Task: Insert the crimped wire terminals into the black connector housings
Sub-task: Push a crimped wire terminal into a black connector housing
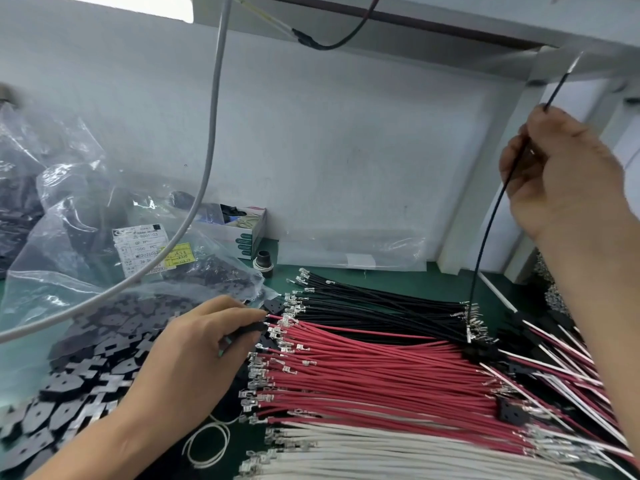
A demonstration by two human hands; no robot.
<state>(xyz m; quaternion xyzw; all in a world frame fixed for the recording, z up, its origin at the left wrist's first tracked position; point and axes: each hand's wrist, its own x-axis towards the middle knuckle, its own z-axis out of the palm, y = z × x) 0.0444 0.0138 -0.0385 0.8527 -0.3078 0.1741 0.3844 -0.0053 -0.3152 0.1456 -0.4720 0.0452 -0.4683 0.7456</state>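
A: Hands first. Right?

B: Right hand [568, 174] raised at upper right, fingers closed around a single black wire [485, 244]. The wire's upper end sticks out above the fist; its lower end hangs down to the heap, terminal touching the black bundle's right end.

A: Left?

B: Left hand [204, 344] low on the bench [398, 275], fingertips pinched on a black connector housing [251, 329], right at the left ends of the red wires [381, 368].

A: Wire piles?

B: Three bundles lying side by side, crimped metal terminals on both ends. Black wires [381, 306] farthest, red in the middle, white wires [398, 452] nearest the camera. Another heap of wires with black housings [512, 412] on them lies at the right, partly under the right forearm.

A: Loose housings?

B: Big pile of black housings [86, 386] on the left, below the left forearm, blurred. A clear plastic bag [69, 216] with a printed label [138, 249] sits behind it, dark parts inside.

A: Background?

B: Small open cardboard box [247, 230] against the white back wall, contents unclear. Flat clear bag [349, 251] beside it. Grey cable [213, 133] hangs from above across the left side. A loose white wire loop [207, 441] sits near the left wrist.
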